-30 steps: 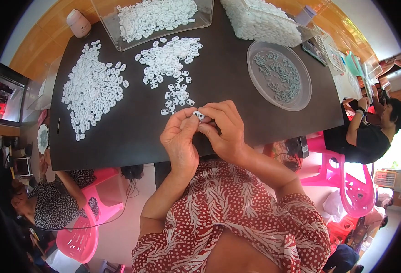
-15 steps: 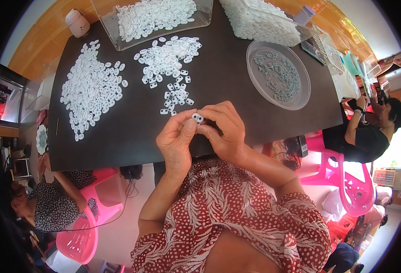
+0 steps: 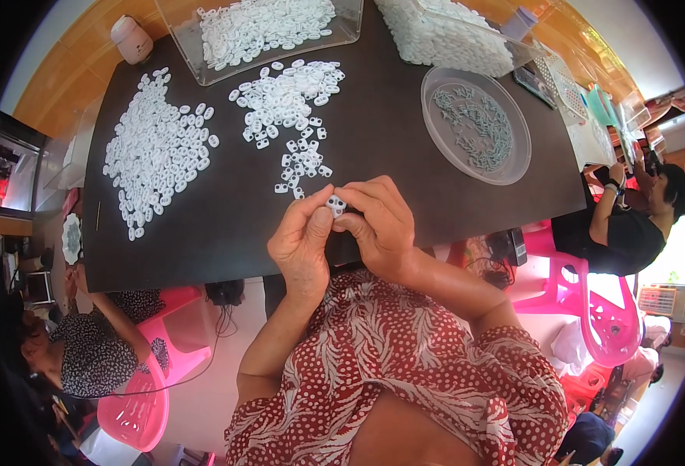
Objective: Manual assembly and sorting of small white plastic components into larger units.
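Note:
Both hands meet over the near edge of the dark table, pinching one small white plastic piece (image 3: 336, 205) with dark holes. My left hand (image 3: 301, 241) grips it with thumb and forefinger. From the other side, the fingertips and thumb of my right hand (image 3: 381, 225) close on it. Just beyond my fingers lies a small cluster of white pieces with holes (image 3: 302, 161). A heap of white oval pieces (image 3: 288, 97) sits behind that. Farther left spreads a larger pile of white oval pieces (image 3: 156, 147).
At the back stands a clear bin (image 3: 263, 58) of white pieces, with another filled clear bin (image 3: 455, 43) to its right. A round clear tray (image 3: 433, 128) holds small grey-green parts. People sit at left and right (image 3: 618, 225), near pink chairs (image 3: 610, 318).
The white piece has turned between my fingertips and now shows several dark holes. Both hands have barely shifted; the piles look the same.

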`<state>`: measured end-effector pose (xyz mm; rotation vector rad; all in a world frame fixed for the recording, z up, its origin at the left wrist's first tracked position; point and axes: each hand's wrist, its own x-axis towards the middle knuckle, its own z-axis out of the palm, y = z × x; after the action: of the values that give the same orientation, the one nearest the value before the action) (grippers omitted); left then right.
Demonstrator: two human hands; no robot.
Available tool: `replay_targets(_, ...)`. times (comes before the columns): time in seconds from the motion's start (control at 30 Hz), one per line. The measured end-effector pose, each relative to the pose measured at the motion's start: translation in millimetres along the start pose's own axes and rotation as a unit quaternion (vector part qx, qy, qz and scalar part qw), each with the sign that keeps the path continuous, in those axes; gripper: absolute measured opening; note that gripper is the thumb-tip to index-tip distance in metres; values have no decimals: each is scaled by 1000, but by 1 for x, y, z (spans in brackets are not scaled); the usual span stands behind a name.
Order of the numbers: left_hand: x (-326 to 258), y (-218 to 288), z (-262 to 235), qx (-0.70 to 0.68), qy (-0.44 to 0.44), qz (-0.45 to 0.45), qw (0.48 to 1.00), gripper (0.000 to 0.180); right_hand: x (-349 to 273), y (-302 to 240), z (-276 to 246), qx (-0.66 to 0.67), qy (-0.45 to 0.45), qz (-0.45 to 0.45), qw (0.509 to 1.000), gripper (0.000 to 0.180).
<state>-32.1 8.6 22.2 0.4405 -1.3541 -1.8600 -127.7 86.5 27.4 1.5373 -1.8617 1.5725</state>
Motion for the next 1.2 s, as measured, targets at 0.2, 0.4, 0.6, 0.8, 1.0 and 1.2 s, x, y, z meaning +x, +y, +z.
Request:
replay_targets(0.2,-5,-9,3,-23,21,28,999,21,-3,-1,3,7,8,-9,1000,34)
replay_targets(0.4,-7,-13,7,-38,56,44,997,19,-3,-1,6,25,13,-8,1000,32)
replay_targets(0.6,-9,-10,3,-4,64,42,997,20,-2,-7,3,46,-2,35,998,32)
replay_targets(0.8,-9,-3,3,-24,46,41,998,22,-4,-8,2,47,5,40,998,33)
replay_targets(1.0,-10,-3,3,-26,28,38,999,20,-4,-8,2,47,6,24,999,33)
replay_targets(1.2,-12,-9,6,-28,44,51,997,23,-6,-6,8,44,32,6,998,29)
